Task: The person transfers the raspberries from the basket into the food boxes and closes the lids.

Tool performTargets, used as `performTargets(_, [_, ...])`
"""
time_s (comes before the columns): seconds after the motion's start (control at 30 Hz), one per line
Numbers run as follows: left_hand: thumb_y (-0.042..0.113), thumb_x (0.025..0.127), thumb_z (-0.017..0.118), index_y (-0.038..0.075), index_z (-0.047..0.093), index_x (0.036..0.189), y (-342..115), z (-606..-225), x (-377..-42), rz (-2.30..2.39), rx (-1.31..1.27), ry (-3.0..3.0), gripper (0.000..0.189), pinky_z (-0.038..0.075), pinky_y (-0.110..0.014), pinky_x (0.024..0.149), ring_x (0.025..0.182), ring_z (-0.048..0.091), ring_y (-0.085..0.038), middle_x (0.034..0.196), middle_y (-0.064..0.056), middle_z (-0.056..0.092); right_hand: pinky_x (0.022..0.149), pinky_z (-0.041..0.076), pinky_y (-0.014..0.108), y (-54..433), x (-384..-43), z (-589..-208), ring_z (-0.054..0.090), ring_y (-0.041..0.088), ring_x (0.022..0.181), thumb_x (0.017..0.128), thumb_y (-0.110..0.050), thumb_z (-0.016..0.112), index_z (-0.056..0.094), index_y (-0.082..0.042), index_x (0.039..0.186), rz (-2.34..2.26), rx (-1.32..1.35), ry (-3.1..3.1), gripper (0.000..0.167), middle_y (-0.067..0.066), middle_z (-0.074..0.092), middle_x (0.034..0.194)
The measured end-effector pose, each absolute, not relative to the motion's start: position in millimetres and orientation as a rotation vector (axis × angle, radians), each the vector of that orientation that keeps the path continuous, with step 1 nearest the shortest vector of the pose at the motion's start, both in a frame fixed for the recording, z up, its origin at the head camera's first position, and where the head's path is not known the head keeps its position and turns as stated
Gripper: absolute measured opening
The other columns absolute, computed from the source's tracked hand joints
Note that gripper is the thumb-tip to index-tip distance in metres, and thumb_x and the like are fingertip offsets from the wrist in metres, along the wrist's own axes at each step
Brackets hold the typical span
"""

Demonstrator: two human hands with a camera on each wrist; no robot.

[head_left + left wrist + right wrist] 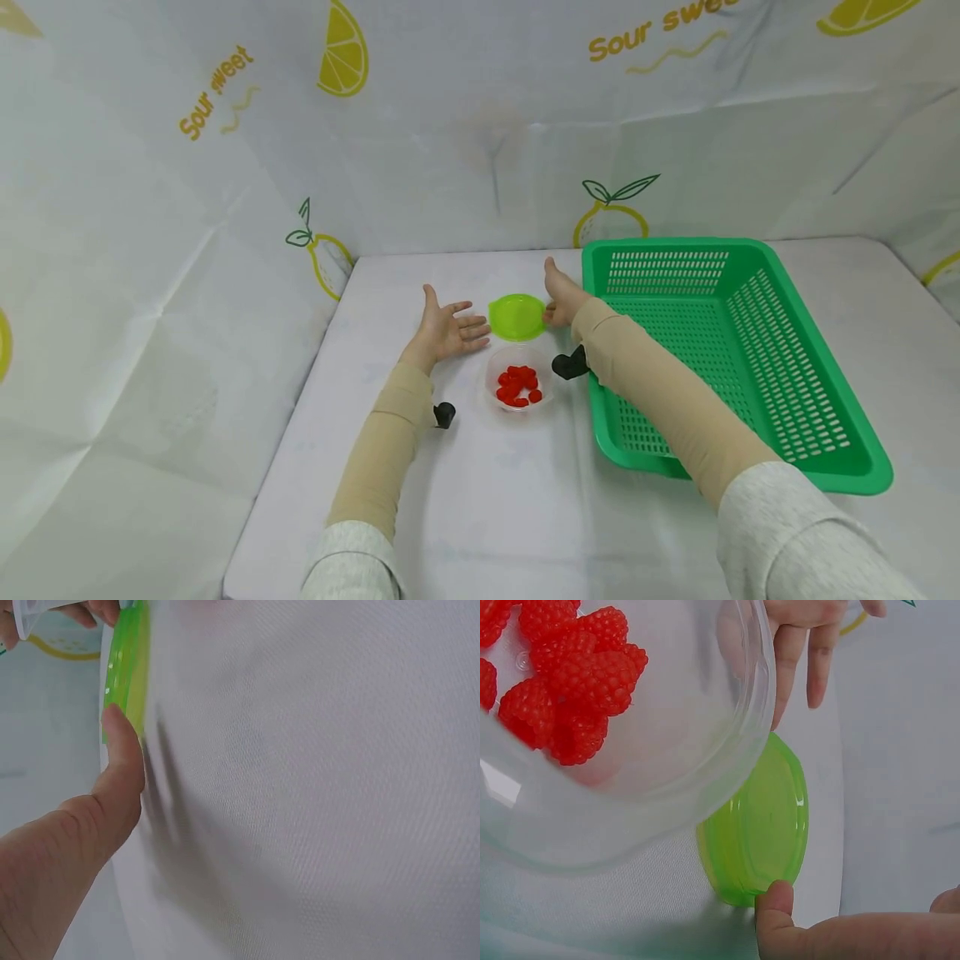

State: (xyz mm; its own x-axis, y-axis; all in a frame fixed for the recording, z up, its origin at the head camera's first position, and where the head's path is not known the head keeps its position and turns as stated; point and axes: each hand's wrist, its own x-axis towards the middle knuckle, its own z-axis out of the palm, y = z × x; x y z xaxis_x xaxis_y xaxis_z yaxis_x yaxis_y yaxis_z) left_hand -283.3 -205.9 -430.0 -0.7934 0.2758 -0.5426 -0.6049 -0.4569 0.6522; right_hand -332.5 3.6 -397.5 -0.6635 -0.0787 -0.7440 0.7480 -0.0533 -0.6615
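A bright green translucent lid [517, 317] lies on the white table just beyond a clear plastic bowl [519, 354]. Several red raspberries [592, 671] sit in the bowl. My left hand [447, 331] is to the lid's left, fingers spread and extended toward it, thumb up, palm holding nothing. On the opposite side, my right hand [564, 300] has its thumb raised and its other fingers at the lid's right edge. In the right wrist view, a fingertip [780, 896] is right at the lid's rim.
A large green slotted basket [675, 244] stands on the right, with my right forearm reaching across it. Small black devices are on both wrists, left [444, 415] and right [572, 364]. A lemon-printed white cloth [465, 167] hangs behind the table.
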Motion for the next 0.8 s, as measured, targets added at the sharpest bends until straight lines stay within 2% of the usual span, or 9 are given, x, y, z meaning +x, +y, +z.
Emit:
performTargets(0.23, [0.085,0.075,0.007,0.016,0.018,0.149,-204.7,-430.7,-283.5,2.216,-0.508,1.271,0.102,0.023,-0.059,0.111,0.14,0.023,-0.034,0.152,-0.02,0.023,0.105,0.036,0.028,3.3,-331.0,-395.9,0.03,0.024,0.113,0.09,-0.067,0.022,0.004,-0.021,0.151,-1.762,0.743,1.636,0.079,0.022,0.016,0.151])
performTargets(0.33, [0.086,0.075,0.006,0.018,0.017,0.149,-206.2,-428.4,-281.7,2.2,-0.491,1.28,0.101,0.021,-0.059,0.112,0.142,0.021,-0.035,0.153,-0.019,0.021,0.098,0.038,0.025,3.1,-330.0,-396.9,0.032,0.022,0.108,0.089,-0.068,0.021,0.007,-0.017,0.151,-1.741,0.733,1.656,0.081,0.02,0.021,0.147])
performTargets(0.4, [0.085,0.075,0.006,0.018,0.016,0.149,-208.5,-425.9,-279.6,2.191,-0.473,1.289,0.101,0.021,-0.059,0.112,0.142,0.019,-0.035,0.153,-0.02,0.02,0.098,0.036,0.025,3.9,-328.4,-397.4,0.033,0.023,0.113,0.089,-0.069,0.02,0.006,-0.013,0.15,-1.74,0.711,1.643,0.084,0.019,0.021,0.147])
performTargets(0.47, [0.085,0.076,0.005,0.017,0.015,0.15,-211.5,-423.1,-277.2,2.184,-0.448,1.307,0.101,0.02,-0.058,0.113,0.142,0.018,-0.036,0.153,-0.02,0.019,0.104,0.036,0.027,5.4,-325.9,-396.9,0.033,0.025,0.125,0.089,-0.069,0.02,0.003,-0.009,0.15,-1.766,0.679,1.601,0.087,0.017,0.02,0.15])
performTargets(0.57, [0.083,0.077,0.004,0.015,0.013,0.15,-217.0,-418.0,-272.9,2.167,-0.403,1.345,0.1,0.02,-0.058,0.113,0.142,0.017,-0.037,0.154,-0.021,0.018,0.115,0.027,0.035,7.5,-321.1,-393.0,0.024,0.029,0.14,0.09,-0.067,0.021,-0.005,-0.008,0.149,-1.83,0.602,1.499,0.087,0.015,0.013,0.155])
performTargets(0.7, [0.082,0.078,0.003,0.013,0.012,0.15,-224.2,-411.3,-266.8,2.146,-0.368,1.374,0.1,0.02,-0.057,0.113,0.142,0.017,-0.038,0.154,-0.021,0.016,0.117,0.022,0.039,9.9,-314.5,-381.9,0.017,0.032,0.144,0.091,-0.064,0.023,-0.008,-0.009,0.149,-1.875,0.491,1.429,0.086,0.014,0.009,0.157])
performTargets(0.8, [0.08,0.08,0.006,0.011,0.012,0.15,-228.0,-406.7,-262.9,2.132,-0.352,1.386,0.099,0.022,-0.054,0.114,0.142,0.019,-0.037,0.154,-0.02,0.017,0.117,0.022,0.039,13.2,-308.0,-369.8,0.017,0.033,0.144,0.094,-0.06,0.025,-0.007,-0.008,0.149,-1.865,0.41,1.436,0.082,0.014,0.01,0.157])
